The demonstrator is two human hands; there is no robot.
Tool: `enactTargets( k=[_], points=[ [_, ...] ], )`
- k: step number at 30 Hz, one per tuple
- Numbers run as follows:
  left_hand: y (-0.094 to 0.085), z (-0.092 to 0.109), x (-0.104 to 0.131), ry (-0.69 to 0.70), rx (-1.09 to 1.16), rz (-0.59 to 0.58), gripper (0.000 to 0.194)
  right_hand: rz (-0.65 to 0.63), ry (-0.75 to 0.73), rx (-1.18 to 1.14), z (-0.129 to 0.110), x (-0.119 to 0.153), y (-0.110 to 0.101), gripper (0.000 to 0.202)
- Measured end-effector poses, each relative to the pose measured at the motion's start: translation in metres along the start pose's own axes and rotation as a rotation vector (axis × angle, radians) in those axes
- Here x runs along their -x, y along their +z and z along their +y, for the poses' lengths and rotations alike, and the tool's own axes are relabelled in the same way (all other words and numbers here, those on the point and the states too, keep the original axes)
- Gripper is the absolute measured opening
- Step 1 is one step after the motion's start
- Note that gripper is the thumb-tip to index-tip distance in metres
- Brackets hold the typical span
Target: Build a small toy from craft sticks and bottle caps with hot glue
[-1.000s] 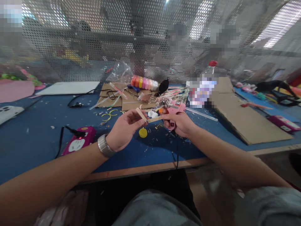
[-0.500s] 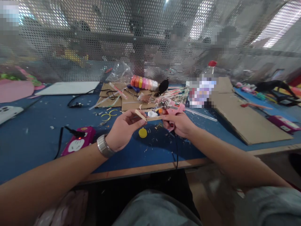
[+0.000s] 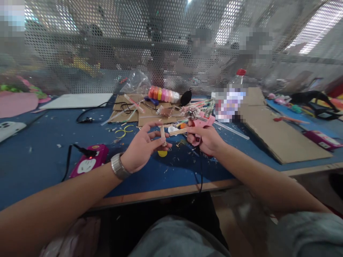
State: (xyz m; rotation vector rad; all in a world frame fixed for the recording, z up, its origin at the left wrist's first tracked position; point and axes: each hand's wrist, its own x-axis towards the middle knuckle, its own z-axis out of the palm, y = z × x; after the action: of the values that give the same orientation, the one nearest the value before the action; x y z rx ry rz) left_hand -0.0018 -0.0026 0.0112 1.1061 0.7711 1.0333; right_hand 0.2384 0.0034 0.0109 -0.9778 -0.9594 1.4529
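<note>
Between the thumb and fingers of my left hand (image 3: 142, 148) is a short bundle of thin wooden sticks (image 3: 163, 136), standing roughly upright. My right hand (image 3: 208, 139) is wrapped round a pink glue gun (image 3: 204, 121) and also pinches a second stick bundle (image 3: 178, 131), which points left towards the first. Whether the two bundles touch is too small to tell. Below my left fingertips a yellow round lid (image 3: 162, 153) lies partly hidden. A white cap (image 3: 172, 129) and an orange ball (image 3: 183, 126) sit behind the second bundle.
A magenta power strip (image 3: 99, 155) with a plugged-in cord is at the left. Behind my hands lie cardboard (image 3: 124, 115), paint pots (image 3: 163, 94) and loose straws. A red-capped bottle (image 3: 241, 72) and a large cardboard sheet (image 3: 284, 139) are at the right.
The bundle in my left hand has turned from slanted to nearly upright, and my left fingers have spread. My right hand has shifted slightly right with the glue gun and its bundle.
</note>
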Motion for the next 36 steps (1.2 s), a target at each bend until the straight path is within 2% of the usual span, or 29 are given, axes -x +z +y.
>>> enactTargets(
  k=[2,4,10,16,27,36],
  points=[
    [-0.0006,-0.0018,-0.0011,-0.005,-0.001,-0.013,0.039,0.003,0.000,-0.003,0.0006,-0.0003,-0.0002,0.040],
    [-0.0014,-0.0041,-0.0024,-0.009,0.007,-0.020,0.029,0.008,-0.008,-0.008,0.0010,-0.0007,-0.0003,0.040],
    [-0.0037,-0.0064,-0.0039,0.010,-0.062,0.006,0.045,0.005,-0.019,-0.015,0.0003,-0.0014,-0.0005,0.041],
    [-0.0090,-0.0052,-0.0054,0.073,-0.236,0.089,0.042,0.006,-0.023,-0.026,0.0000,-0.0010,-0.0019,0.039],
    [-0.0028,-0.0018,-0.0027,0.065,-0.137,0.076,0.043,-0.025,-0.004,-0.015,0.0018,0.0002,-0.0011,0.038],
    [-0.0044,-0.0054,-0.0023,0.058,-0.100,0.055,0.040,-0.017,0.012,0.001,0.0015,0.0027,0.0014,0.042]
  ],
)
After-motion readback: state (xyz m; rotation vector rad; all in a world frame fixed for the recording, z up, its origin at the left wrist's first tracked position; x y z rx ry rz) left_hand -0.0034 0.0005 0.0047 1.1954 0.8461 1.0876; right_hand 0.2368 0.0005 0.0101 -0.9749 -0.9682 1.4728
